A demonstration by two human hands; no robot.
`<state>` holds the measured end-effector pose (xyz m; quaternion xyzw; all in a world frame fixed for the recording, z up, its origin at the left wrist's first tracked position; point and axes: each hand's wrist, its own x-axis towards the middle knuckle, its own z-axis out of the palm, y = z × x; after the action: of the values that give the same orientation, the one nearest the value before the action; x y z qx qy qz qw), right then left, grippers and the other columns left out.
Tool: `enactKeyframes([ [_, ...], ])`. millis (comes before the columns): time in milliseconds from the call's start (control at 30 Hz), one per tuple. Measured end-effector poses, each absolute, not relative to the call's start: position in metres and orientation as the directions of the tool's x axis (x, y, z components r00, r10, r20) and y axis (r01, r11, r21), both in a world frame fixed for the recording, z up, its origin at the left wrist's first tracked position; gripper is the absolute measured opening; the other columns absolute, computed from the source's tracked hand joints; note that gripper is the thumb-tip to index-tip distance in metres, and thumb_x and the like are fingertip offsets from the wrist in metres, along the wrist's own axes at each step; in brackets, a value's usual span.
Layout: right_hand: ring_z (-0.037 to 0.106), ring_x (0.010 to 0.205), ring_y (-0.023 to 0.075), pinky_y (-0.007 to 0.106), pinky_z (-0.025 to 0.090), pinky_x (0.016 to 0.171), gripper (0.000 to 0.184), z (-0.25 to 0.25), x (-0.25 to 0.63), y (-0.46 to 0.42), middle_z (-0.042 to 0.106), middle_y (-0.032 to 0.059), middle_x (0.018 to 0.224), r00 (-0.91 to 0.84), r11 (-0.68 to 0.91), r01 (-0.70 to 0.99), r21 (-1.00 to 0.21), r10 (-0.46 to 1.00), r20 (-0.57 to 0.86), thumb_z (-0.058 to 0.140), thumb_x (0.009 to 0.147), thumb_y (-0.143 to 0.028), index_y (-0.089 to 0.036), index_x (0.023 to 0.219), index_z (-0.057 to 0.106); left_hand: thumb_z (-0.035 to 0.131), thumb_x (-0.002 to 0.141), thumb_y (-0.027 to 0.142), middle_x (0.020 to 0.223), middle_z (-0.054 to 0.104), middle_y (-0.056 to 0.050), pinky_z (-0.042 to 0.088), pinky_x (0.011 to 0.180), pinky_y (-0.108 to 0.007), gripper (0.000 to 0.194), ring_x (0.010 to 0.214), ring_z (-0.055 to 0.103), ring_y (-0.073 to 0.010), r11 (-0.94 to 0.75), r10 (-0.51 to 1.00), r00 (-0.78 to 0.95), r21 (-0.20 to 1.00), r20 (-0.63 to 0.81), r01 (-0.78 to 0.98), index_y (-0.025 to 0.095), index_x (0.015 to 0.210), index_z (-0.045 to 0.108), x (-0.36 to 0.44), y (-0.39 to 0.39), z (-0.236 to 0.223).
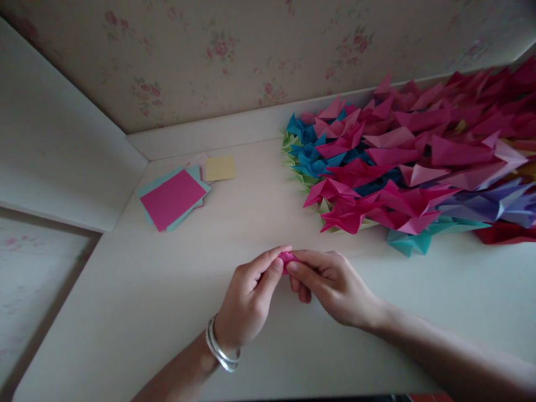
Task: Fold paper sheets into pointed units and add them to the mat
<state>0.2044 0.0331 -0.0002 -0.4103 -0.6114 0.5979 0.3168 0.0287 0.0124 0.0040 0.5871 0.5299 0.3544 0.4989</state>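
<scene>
Between the fingertips of both hands is a small piece of folded pink paper [287, 261], mostly covered by the fingers. My left hand [253, 296], with silver bangles [221, 349] at the wrist, pinches its left side between thumb and forefinger. On the right side, my right hand [335, 285] grips the same paper with thumb and forefinger, its other fingers curled below. Both hands are above the white table [167, 290], near its middle. The exact shape of the fold is hidden.
Many folded paper pieces [402, 162] in pink, blue, green and purple are heaped at the back right against the wall. At the back left lie a stack of pink and light-blue paper sheets [173, 198] and a yellow paper pad [220, 167]. A white cabinet [54, 123] bounds the left.
</scene>
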Motion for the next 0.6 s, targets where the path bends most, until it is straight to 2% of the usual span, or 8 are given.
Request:
enactKeyframes([
  [100,0.056,0.051,0.0116,0.023,0.044,0.05,0.042,0.0003,0.2042,0.0333,0.059,0.0001,0.058,-0.436,-0.135,0.07,-0.988,0.887,-0.152,0.051,0.099,-0.044,-0.016,0.069,0.062,0.048,0.1,0.039,0.051,0.047,0.005,0.041,0.05,-0.024,0.036,0.051,0.05,-0.0144,0.088,0.978,0.163,0.963,-0.133,0.255,0.02,0.123,0.069,0.0291,0.0104,0.0044],
  [200,0.057,0.052,0.0118,0.023,0.045,0.051,0.044,-0.0016,0.2034,0.0337,0.061,0.0009,0.06,-0.461,-0.235,-0.022,-0.972,0.865,-0.199,0.053,0.098,-0.046,-0.015,0.069,0.063,0.047,0.101,0.039,0.054,0.04,0.006,0.032,0.046,-0.022,0.037,0.048,0.037,-0.0109,0.089,0.978,0.163,0.962,-0.134,0.258,0.019,0.123,0.068,0.0286,0.0091,0.0056],
  [367,0.058,0.054,0.0123,0.024,0.046,0.053,0.044,-0.0047,0.203,0.0342,0.062,0.0019,0.063,-0.488,-0.301,-0.107,-0.948,0.846,-0.214,0.055,0.096,-0.049,-0.014,0.071,0.065,0.048,0.1,0.042,0.051,0.035,0.007,0.026,0.043,-0.022,0.04,0.046,0.032,-0.0101,0.132,0.968,0.182,0.97,-0.171,0.206,0.016,0.122,0.068,0.0272,0.0109,0.0062],
  [467,0.058,0.055,0.0121,0.024,0.046,0.053,0.045,-0.0058,0.2041,0.0352,0.062,0.0019,0.063,-0.49,-0.259,-0.055,-0.964,0.848,-0.2,0.055,0.096,-0.051,-0.014,0.071,0.065,0.048,0.1,0.04,0.05,0.039,0.007,0.029,0.042,-0.021,0.037,0.046,0.034,-0.0102,0.155,0.967,0.168,0.964,-0.193,0.217,0.016,0.119,0.069,0.0269,0.012,0.0055],
  [533,0.058,0.056,0.0119,0.023,0.047,0.054,0.044,-0.0063,0.2046,0.0355,0.061,0.0013,0.064,-0.51,-0.24,-0.034,-0.97,0.839,-0.19,0.057,0.095,-0.052,-0.014,0.073,0.065,0.051,0.099,0.036,0.054,0.052,0.004,0.037,0.046,-0.021,0.033,0.049,0.044,-0.0113,0.096,0.976,0.162,0.956,-0.145,0.278,0.018,0.119,0.069,0.027,0.0119,0.0053],
  [600,0.058,0.056,0.0117,0.023,0.047,0.054,0.043,-0.0066,0.2046,0.0353,0.061,0.001,0.065,-0.544,-0.253,-0.035,-0.967,0.816,-0.194,0.058,0.093,-0.053,-0.014,0.074,0.064,0.054,0.098,0.033,0.067,0.066,-0.001,0.047,0.056,-0.022,0.03,0.059,0.057,-0.0136,0.001,0.979,0.193,0.944,-0.069,0.331,0.018,0.118,0.07,0.0272,0.0116,0.0055],
])
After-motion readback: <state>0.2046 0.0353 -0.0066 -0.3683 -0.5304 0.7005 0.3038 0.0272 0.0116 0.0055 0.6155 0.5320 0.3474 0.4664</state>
